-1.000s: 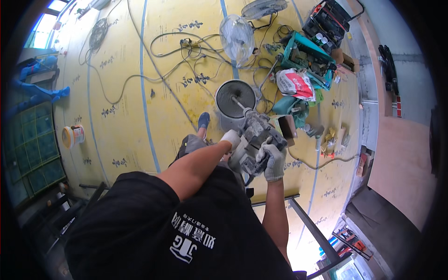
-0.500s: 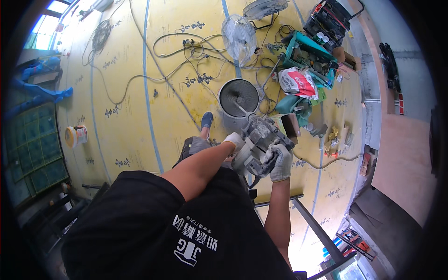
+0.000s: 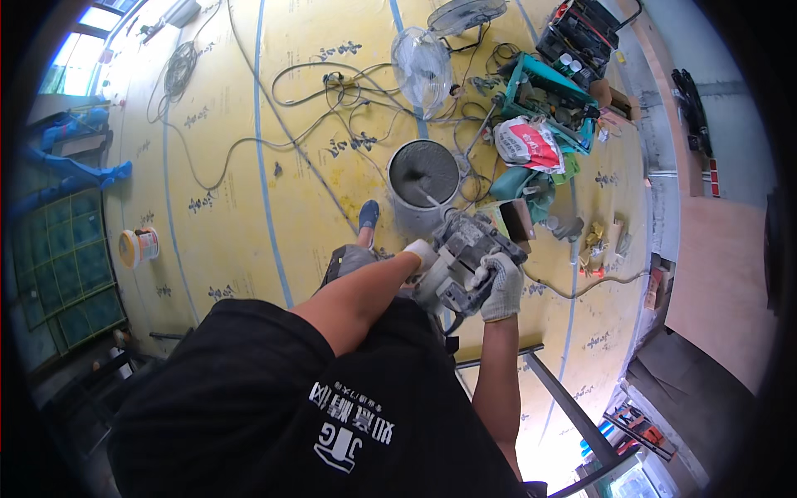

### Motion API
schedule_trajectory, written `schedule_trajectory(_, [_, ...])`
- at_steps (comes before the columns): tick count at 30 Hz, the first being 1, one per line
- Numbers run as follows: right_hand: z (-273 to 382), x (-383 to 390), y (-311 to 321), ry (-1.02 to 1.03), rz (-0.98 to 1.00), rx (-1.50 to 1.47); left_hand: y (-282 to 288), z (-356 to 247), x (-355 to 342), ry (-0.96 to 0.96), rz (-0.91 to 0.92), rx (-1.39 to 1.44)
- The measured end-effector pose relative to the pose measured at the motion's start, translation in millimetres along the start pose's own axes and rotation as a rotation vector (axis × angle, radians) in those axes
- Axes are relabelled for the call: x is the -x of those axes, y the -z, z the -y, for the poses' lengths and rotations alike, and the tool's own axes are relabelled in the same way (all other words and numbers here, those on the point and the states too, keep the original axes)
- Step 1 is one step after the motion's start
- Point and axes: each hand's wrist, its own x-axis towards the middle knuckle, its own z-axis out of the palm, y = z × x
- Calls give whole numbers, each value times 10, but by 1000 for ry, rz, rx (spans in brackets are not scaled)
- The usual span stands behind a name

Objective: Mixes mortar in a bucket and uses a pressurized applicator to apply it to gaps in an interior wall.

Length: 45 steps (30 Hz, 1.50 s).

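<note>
- Your right hand: fingers curled around the mixer at its rear.
- Your left hand: against the mixer's side; finger closure cannot be told.
- Mixer: shaft inside the bucket.

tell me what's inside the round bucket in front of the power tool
A grey mix shows inside the bucket, and the shaft of the power tool dips into it. The mix covers the shaft's lower end and the bucket's bottom.

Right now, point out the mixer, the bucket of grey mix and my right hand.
Mixer (image 3: 470, 237): head view, on its grey body.
Bucket of grey mix (image 3: 410, 218): head view, on its outer wall.
Right hand (image 3: 503, 289): head view, on the glove's back.
</note>
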Motion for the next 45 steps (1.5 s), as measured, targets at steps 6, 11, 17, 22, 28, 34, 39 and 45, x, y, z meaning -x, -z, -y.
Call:
schedule_trajectory(6, [2,-9,103,-51,-61,-36,-54,-34,-8,-100,-23,-98])
schedule_trajectory(11, [21,18,66,-26,-75,29,-384,122,-259,-65,-70,39])
schedule_trajectory(17, [65,72,-2,34,-88,2,-428,94,-336,-49,19,100])
schedule_trajectory(22, [100,49,14,44,-126,14,-300,-36,-253,-94,-23,71])
schedule_trajectory(28, [119,51,-11,14,-76,41,-564,231,-560,-295,-82,-322])
schedule_trajectory(34, [180,56,47,71,-131,17,-381,-195,-254,-475,-160,-397])
schedule_trajectory(39, [226,45,-200,84,-97,97,-637,201,-667,-439,-158,-637])
schedule_trajectory(45, [298,32,-107,75,-113,125,-154,-282,-429,-133,124,46])
